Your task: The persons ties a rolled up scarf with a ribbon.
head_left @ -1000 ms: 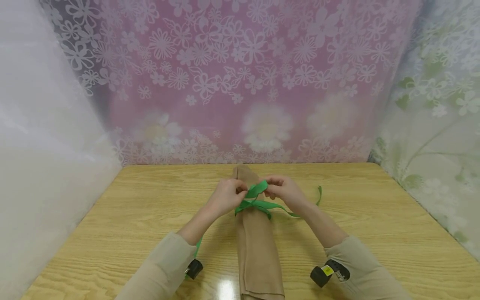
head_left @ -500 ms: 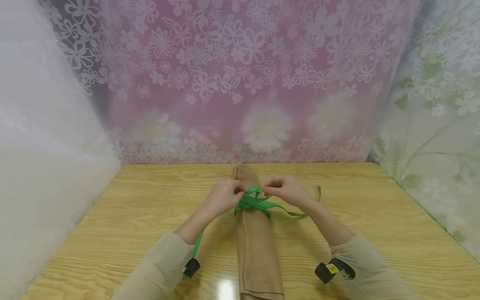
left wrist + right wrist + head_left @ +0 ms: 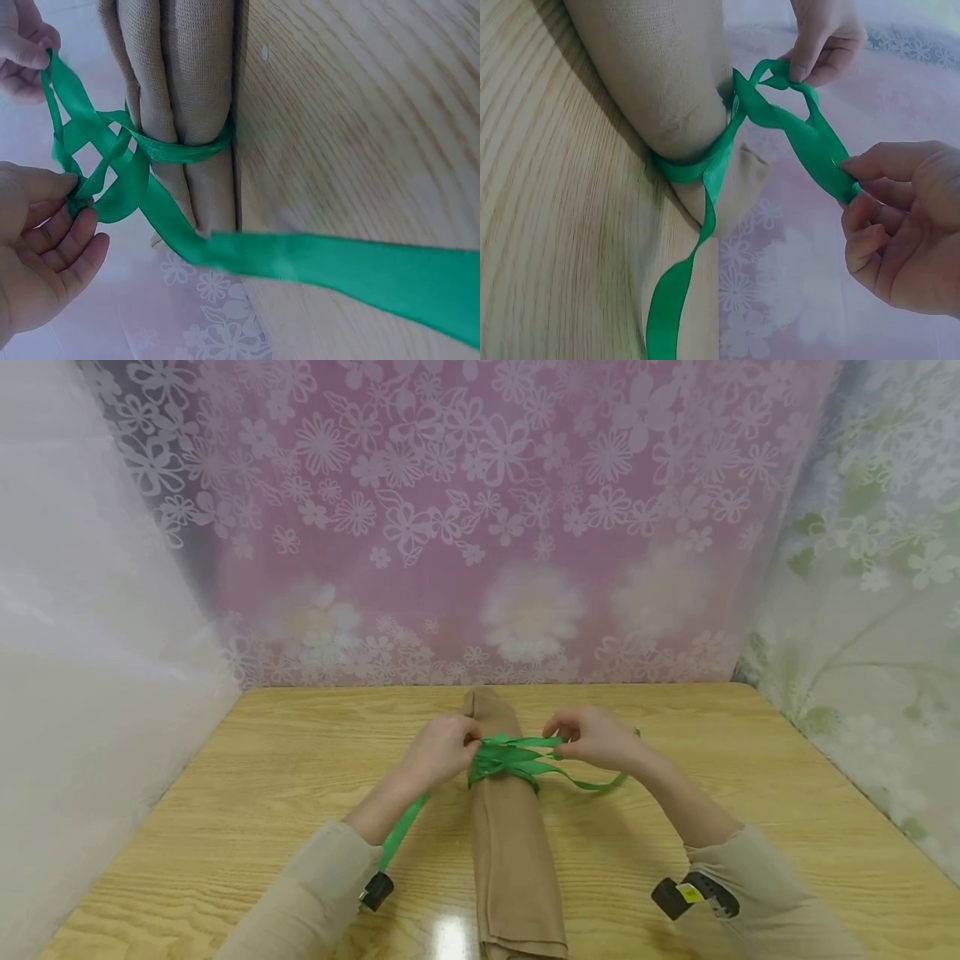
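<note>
A long roll of tan cloth [image 3: 517,860] lies lengthwise on the table, with a green ribbon [image 3: 536,767] wrapped around it near its far end. On the roll's left side my left hand [image 3: 442,750] pinches a loop of the ribbon between thumb and fingers, as the left wrist view also shows. To the right of the roll, my right hand [image 3: 596,739] pinches another ribbon loop, stretched sideways in the right wrist view. Loose ribbon tails hang off both sides; one runs under my left forearm, the other curves behind my right wrist.
The wooden table [image 3: 300,735] ends at a pink flowered curtain [image 3: 480,527] at the back. A whitish sheet [image 3: 97,652] hangs on the left and a flowered one [image 3: 862,635] on the right. A black wrist camera [image 3: 671,897] sits below my right sleeve.
My right hand has moved right, drawing a ribbon loop out into long strands. My left hand has shifted slightly left, still pinching the ribbon. The cloth roll stays almost in place.
</note>
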`<action>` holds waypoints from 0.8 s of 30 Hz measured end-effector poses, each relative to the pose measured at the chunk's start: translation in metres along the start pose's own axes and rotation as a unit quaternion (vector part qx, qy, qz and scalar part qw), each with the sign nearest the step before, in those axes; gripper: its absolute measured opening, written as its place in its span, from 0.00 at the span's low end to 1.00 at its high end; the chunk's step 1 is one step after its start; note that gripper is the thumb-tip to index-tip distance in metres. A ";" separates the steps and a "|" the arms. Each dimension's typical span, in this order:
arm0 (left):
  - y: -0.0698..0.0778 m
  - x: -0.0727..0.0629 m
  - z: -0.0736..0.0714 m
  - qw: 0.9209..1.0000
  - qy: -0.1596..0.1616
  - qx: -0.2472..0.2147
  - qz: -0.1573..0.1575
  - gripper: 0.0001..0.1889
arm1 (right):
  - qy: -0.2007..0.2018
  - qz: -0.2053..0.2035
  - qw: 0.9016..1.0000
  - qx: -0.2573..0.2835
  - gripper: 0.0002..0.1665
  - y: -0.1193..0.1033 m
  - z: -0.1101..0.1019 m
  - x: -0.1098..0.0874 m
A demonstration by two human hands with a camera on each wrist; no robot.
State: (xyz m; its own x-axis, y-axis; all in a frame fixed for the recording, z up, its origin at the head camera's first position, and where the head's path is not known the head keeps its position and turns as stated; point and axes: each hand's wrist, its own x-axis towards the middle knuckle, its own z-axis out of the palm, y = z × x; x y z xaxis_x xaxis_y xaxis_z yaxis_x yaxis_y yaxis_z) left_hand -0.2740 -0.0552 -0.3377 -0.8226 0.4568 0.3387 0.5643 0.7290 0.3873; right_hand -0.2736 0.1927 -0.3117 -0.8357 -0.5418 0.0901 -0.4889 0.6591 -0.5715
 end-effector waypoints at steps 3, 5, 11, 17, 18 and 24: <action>-0.001 0.000 -0.001 1.000 0.002 0.011 0.007 0.06 | -0.006 -0.003 1.000 -0.006 0.13 0.003 -0.003 -0.004; -0.001 -0.001 -0.002 1.000 -0.001 0.007 0.010 0.07 | -0.011 -0.004 1.000 -0.007 0.13 0.005 -0.005 -0.006; -0.003 -0.004 -0.003 1.000 -0.003 0.002 0.022 0.07 | -0.026 0.000 1.000 -0.015 0.13 0.010 -0.012 -0.014; -0.005 -0.005 -0.002 1.000 -0.001 0.008 0.027 0.06 | -0.043 0.003 0.999 -0.030 0.13 0.020 -0.018 -0.021; -0.006 -0.005 -0.002 1.000 0.000 0.012 0.025 0.06 | -0.046 0.005 0.999 -0.028 0.14 0.022 -0.019 -0.023; -0.010 -0.006 -0.003 1.000 0.003 0.021 0.013 0.07 | -0.057 0.012 0.998 -0.023 0.14 0.030 -0.028 -0.033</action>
State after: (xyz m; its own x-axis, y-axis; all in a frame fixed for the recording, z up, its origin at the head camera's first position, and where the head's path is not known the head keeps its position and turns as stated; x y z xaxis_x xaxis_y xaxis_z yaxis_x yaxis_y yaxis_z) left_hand -0.2748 -0.0666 -0.3415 -0.8070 0.4727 0.3540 0.5821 0.7378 0.3418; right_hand -0.2678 0.2447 -0.3090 -0.8148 -0.5794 -0.0180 -0.4821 0.6946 -0.5340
